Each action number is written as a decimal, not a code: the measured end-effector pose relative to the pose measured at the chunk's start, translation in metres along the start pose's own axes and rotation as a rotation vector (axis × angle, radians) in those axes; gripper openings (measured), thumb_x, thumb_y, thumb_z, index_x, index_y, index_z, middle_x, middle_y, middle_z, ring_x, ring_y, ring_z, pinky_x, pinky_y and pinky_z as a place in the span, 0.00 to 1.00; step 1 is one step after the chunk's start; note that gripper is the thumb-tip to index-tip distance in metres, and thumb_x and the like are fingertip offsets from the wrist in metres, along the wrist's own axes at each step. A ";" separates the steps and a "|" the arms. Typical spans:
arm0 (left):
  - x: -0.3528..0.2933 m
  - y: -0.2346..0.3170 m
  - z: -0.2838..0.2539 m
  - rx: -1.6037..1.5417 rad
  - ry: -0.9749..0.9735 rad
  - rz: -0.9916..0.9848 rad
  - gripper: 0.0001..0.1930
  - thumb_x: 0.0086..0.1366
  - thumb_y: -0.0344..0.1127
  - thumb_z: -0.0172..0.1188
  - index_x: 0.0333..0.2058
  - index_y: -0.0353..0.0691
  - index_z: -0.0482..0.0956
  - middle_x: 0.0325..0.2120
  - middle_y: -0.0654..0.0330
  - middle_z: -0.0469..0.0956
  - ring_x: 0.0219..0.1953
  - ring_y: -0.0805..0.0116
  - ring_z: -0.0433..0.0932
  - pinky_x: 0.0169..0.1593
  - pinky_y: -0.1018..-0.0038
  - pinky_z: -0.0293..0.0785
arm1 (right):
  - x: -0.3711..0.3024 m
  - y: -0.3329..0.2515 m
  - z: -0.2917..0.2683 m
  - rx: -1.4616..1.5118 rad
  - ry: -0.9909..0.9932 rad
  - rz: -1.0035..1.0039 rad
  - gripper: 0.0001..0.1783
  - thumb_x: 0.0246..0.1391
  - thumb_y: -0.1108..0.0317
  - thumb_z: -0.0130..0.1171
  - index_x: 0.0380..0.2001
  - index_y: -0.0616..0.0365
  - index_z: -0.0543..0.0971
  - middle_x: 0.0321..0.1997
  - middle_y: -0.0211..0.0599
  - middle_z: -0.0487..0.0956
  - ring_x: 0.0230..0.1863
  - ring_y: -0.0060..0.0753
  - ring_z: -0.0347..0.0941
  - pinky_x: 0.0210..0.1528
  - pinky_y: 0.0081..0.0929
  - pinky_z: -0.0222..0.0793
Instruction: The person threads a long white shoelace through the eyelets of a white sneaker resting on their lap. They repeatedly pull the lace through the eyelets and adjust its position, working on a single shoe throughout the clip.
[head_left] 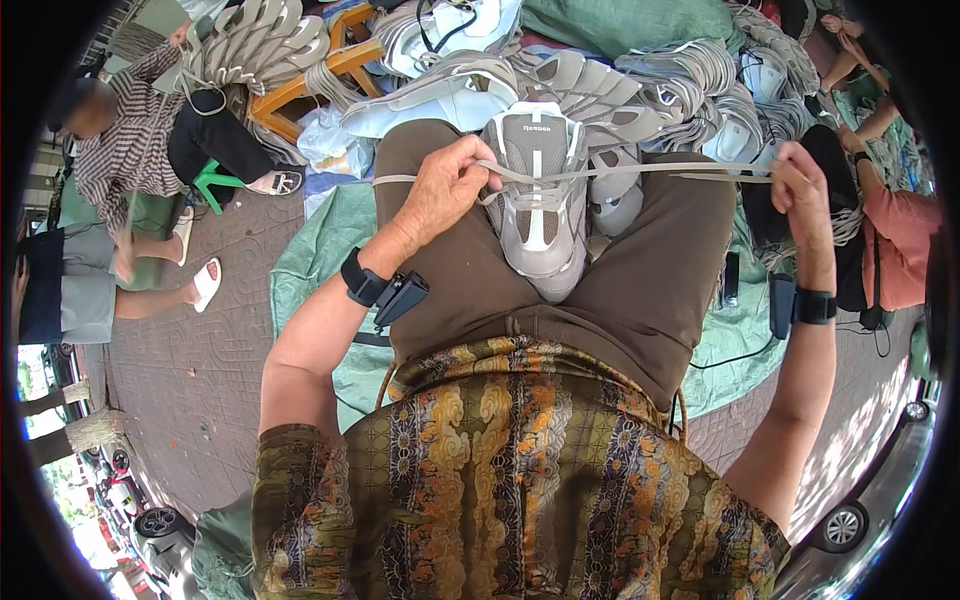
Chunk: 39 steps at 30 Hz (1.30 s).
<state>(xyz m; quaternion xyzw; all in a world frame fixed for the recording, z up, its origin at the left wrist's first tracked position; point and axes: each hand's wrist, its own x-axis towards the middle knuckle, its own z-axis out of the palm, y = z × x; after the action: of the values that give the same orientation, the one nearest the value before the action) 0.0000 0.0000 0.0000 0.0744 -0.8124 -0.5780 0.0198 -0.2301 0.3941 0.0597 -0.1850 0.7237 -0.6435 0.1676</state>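
A grey and white sneaker upper [541, 235] lies between my thighs, its tongue pointing away from me. My left hand [455, 185], beside the tongue, is closed in a pinch on a flat beige shoelace [610, 173]. The lace runs nearly straight across the upper and over my right thigh. Out to the right, my right hand [803, 188] is raised and closed on the lace's other stretch. A loose length trails leftward from my left hand over my thigh. Just right of the upper sits a second grey shoe piece [615, 190], partly covered by the lace.
Stacks of grey and white shoe uppers [690, 85] pile up ahead, with a wooden stool [300, 95] at the far left. Green sheeting [310, 255] spreads under me. Seated people [130, 130] are close on both sides. A black cable [735, 360] lies to the right.
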 end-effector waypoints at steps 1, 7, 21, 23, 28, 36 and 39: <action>0.002 0.001 -0.003 -0.031 -0.040 -0.024 0.08 0.59 0.30 0.50 0.38 0.40 0.73 0.29 0.65 0.77 0.35 0.78 0.74 0.39 0.81 0.67 | -0.002 -0.002 -0.008 -0.002 0.016 -0.009 0.02 0.56 0.74 0.51 0.32 0.54 0.69 0.14 0.19 0.61 0.12 0.10 0.51 0.13 0.12 0.48; 0.007 0.008 -0.013 -0.069 -0.212 -0.068 0.09 0.56 0.26 0.53 0.37 0.36 0.73 0.25 0.65 0.76 0.30 0.80 0.73 0.37 0.81 0.68 | -0.013 0.008 -0.076 0.031 0.172 -0.029 0.03 0.55 0.74 0.52 0.34 0.55 0.72 0.16 0.20 0.62 0.14 0.11 0.52 0.15 0.12 0.47; 0.028 -0.014 0.024 0.356 -0.018 0.126 0.08 0.53 0.31 0.58 0.32 0.37 0.75 0.20 0.61 0.74 0.25 0.69 0.74 0.33 0.72 0.71 | -0.004 -0.032 -0.219 0.439 0.289 0.004 0.03 0.59 0.74 0.50 0.31 0.59 0.68 0.23 0.23 0.64 0.21 0.16 0.55 0.23 0.13 0.50; 0.023 -0.014 0.029 0.445 0.029 0.194 0.06 0.53 0.31 0.58 0.31 0.38 0.75 0.21 0.60 0.74 0.25 0.66 0.74 0.33 0.70 0.71 | 0.002 -0.036 -0.212 0.355 0.232 -0.008 0.04 0.60 0.73 0.48 0.30 0.58 0.67 0.23 0.22 0.62 0.21 0.16 0.55 0.22 0.13 0.50; 0.027 -0.020 0.028 0.564 0.004 0.246 0.05 0.53 0.34 0.59 0.26 0.39 0.77 0.22 0.60 0.74 0.25 0.62 0.74 0.33 0.67 0.71 | 0.008 -0.041 -0.201 0.180 0.373 -0.067 0.10 0.63 0.70 0.45 0.26 0.56 0.65 0.20 0.22 0.59 0.19 0.15 0.54 0.20 0.12 0.50; 0.027 -0.011 0.028 0.612 -0.062 0.138 0.06 0.52 0.36 0.61 0.24 0.40 0.77 0.25 0.59 0.74 0.29 0.60 0.75 0.36 0.67 0.70 | 0.016 -0.048 -0.220 0.111 0.158 0.207 0.12 0.64 0.69 0.45 0.24 0.57 0.66 0.20 0.22 0.60 0.19 0.15 0.55 0.20 0.12 0.52; 0.032 -0.015 0.030 0.618 -0.079 0.190 0.06 0.53 0.35 0.60 0.24 0.40 0.77 0.26 0.57 0.74 0.31 0.58 0.75 0.37 0.65 0.70 | 0.027 -0.034 -0.221 0.272 0.312 0.092 0.09 0.63 0.70 0.46 0.26 0.58 0.68 0.21 0.22 0.61 0.20 0.14 0.56 0.21 0.12 0.54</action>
<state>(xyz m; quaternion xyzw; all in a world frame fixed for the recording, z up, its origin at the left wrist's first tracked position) -0.0340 0.0183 -0.0256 -0.0216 -0.9529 -0.3021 0.0188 -0.3579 0.5693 0.1193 -0.0258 0.6550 -0.7477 0.1061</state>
